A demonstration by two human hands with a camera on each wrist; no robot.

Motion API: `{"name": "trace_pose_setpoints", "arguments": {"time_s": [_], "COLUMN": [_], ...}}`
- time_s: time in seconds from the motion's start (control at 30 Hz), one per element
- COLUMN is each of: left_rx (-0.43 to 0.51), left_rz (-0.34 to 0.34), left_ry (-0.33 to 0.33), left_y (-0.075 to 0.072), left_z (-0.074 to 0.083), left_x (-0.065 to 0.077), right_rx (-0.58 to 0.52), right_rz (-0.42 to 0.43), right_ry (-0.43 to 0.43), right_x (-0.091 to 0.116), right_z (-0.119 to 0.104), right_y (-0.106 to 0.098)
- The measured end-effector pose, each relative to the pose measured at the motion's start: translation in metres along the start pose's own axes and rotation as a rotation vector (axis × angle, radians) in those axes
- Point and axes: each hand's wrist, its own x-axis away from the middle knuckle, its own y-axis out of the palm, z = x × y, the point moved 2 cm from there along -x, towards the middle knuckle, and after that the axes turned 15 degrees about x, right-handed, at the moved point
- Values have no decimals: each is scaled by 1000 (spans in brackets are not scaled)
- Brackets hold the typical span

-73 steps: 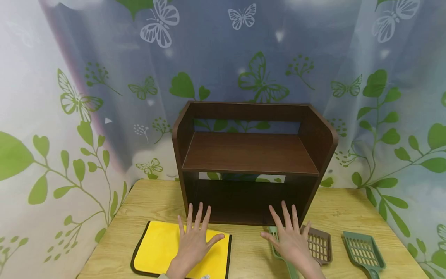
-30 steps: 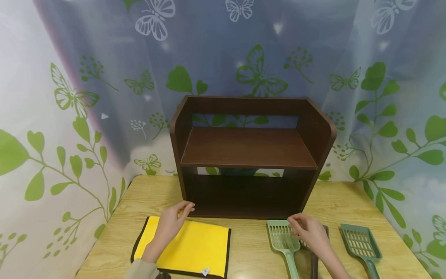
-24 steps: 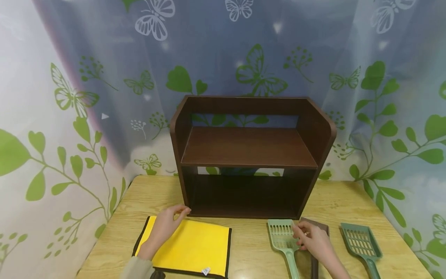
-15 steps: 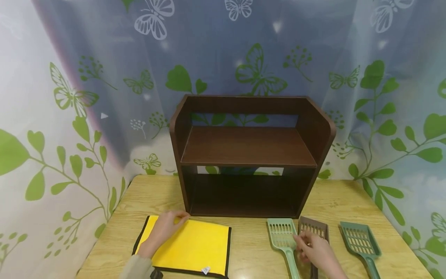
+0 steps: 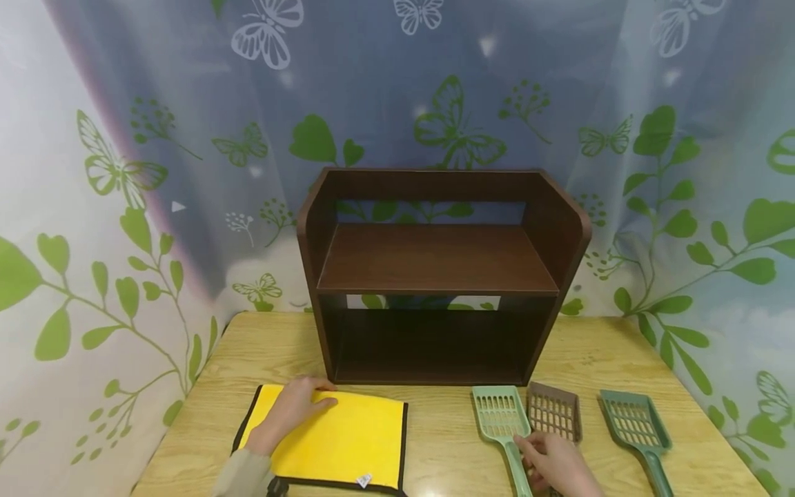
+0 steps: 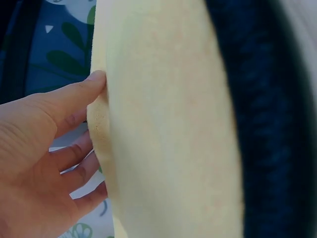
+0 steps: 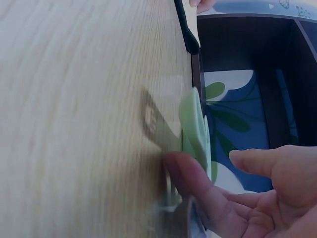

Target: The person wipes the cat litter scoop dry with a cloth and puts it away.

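Observation:
My left hand [image 5: 292,408] is at the far left edge of a folded yellow cloth [image 5: 348,442] with black trim. In the left wrist view, the thumb lies against the cloth edge [image 6: 163,119] and the fingertips pass behind it, pinching it. My right hand [image 5: 555,466] is at the neck of the light green slotted scoop [image 5: 499,412]. The right wrist view shows its thumb apart from the scoop and a finger low beside it, with nothing gripped. Partly behind that hand lies a brown slotted scoop [image 5: 553,408].
A dark brown two-tier shelf [image 5: 435,255] stands at the back of the wooden table [image 5: 261,345]. A dark green slotted scoop [image 5: 636,417] lies at the far right. Curtains [image 5: 373,83] with butterflies and leaves surround the table.
Both hands were spread flat in the air at first. The left came down onto the cloth's far edge. The right moved down toward the light green scoop's handle. The scoops have stayed in place.

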Motion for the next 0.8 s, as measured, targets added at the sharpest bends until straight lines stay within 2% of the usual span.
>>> {"name": "trace_pose_setpoints", "arguments": {"time_s": [0.2, 0.37, 0.43, 0.53, 0.67, 0.8], "left_rx": [-15, -3, 14, 54, 93, 134], "left_rz": [22, 28, 31, 33, 31, 27], "left_ry": [5, 12, 12, 15, 32, 54], "left_y": [-2, -5, -6, -9, -12, -16], "left_z": [-1, -4, -4, -3, -2, 0], "left_x": [2, 3, 4, 5, 6, 7], "right_rx": [-40, 45, 35, -170, -459, -528], "right_rz": [-7, 55, 60, -4, -123, -178], "right_ry": [15, 32, 46, 80, 36, 0], "right_x": [-2, -6, -6, -4, 0, 0], "right_z": [0, 4, 6, 10, 14, 15], "right_y": [7, 7, 7, 8, 9, 6]}}
